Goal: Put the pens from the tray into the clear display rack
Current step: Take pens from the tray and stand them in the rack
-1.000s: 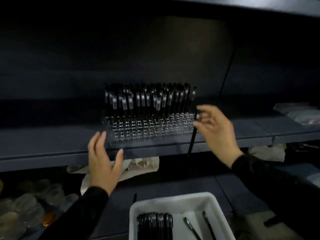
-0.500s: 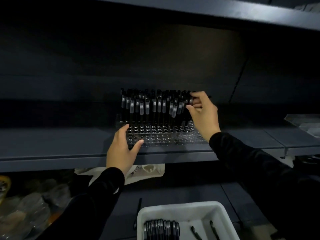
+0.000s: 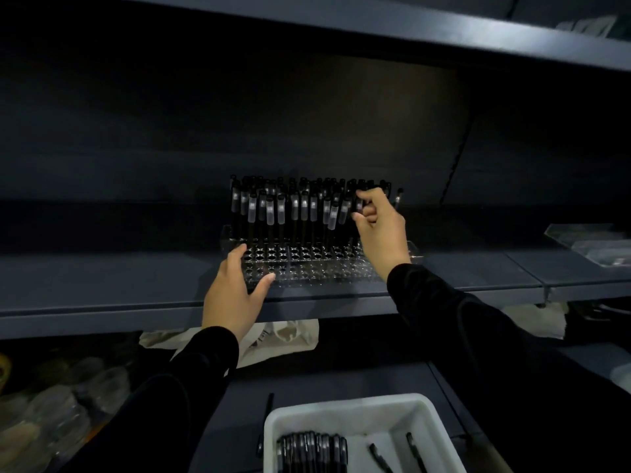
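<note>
**On the dark shelf, at the pen rack**

Up on the middle shelf (image 3: 102,278), at about chest height before me, stands the clear display rack (image 3: 307,264), its front rows of holes bare and its back rows filled with upright black pens (image 3: 293,209), most of them showing pale frosted caps or grips. My left hand (image 3: 235,291) rests against the rack's front left corner, fingers straight and lying along its left end, thumb stretched out across the front edge; it steadies the rack and holds nothing. My right hand (image 3: 379,227) is raised to the right end of the standing pens, fingers curled in and pinching the top of one black pen (image 3: 358,203) between thumb and fingertips. That pen stands among the others at the rack's right side; whether its tip sits in a hole I cannot tell, since my hand and the neighbouring pens hide it.

Below, on the lower shelf, sits the white tray (image 3: 341,411). A bundle of black pens (image 3: 312,452) lies side by side in its left part, and two loose pens (image 3: 380,459) lie apart from it on the right. One more dark pen (image 3: 265,421) lies outside the tray, just beside its left wall. A crumpled pale bag (image 3: 286,336) shows beneath the middle shelf's edge, behind my left sleeve.
</note>
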`<state>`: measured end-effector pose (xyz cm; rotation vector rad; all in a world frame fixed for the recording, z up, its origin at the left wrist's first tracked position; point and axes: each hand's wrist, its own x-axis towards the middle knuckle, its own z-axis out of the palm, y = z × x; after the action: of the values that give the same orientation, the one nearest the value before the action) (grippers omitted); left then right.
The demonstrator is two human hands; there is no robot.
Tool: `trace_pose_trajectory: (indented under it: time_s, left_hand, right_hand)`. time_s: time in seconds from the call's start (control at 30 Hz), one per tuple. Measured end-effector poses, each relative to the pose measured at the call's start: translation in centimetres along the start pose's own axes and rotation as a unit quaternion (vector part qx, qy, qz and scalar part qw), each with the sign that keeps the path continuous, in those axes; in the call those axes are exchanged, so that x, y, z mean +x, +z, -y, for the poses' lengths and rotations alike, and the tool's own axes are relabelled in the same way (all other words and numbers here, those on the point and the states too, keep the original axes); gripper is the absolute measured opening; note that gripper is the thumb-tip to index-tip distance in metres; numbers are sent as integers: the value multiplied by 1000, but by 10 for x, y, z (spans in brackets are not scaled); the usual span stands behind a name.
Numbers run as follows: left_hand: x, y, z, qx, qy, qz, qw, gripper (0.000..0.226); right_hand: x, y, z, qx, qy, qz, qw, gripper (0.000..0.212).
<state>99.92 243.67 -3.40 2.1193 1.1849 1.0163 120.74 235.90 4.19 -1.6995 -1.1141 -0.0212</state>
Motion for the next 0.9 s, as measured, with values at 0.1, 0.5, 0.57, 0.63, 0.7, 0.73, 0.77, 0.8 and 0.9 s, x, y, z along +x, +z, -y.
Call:
trace_pose_trajectory:
  time_s: [0.1,0.5,0.57,0.63,0.7,0.73,0.77,0.8,0.9]
  left_hand:
    - [0,-1,0,3,-4,8,1000,68]
    - [-93,49,63,88,186,-12,978,57]
    - [-127,67,80,111,160,108,975,57]
    - [-155,85,94,120,73,210,968,65]
    - [-172,101,109,151,-27,278,948,74]
    - [-179,107,115,166,-65,295,939,79]
    - [-184,112,119,175,-96,305,931,83]
    - [-189,116,123,174,-121,311,927,87]
    - [-194,125,127,150,-152,316,924,88]
  right_hand:
    - [-2,-4,3,2,6,16,1000,35]
    - [-164,-45,-112,-131,33,132,982,20]
    - [-194,-32,-147,-157,106,184,965,19]
    - [-220,-15,-182,-199,166,238,936,23]
    - [-243,4,-214,-221,241,295,898,32]
    - [-254,12,-227,-230,271,317,879,35]
    - [-264,19,-238,-247,284,332,865,36]
    - [-273,25,-248,-271,283,349,851,33]
    - [-287,34,-263,-313,256,375,834,25]
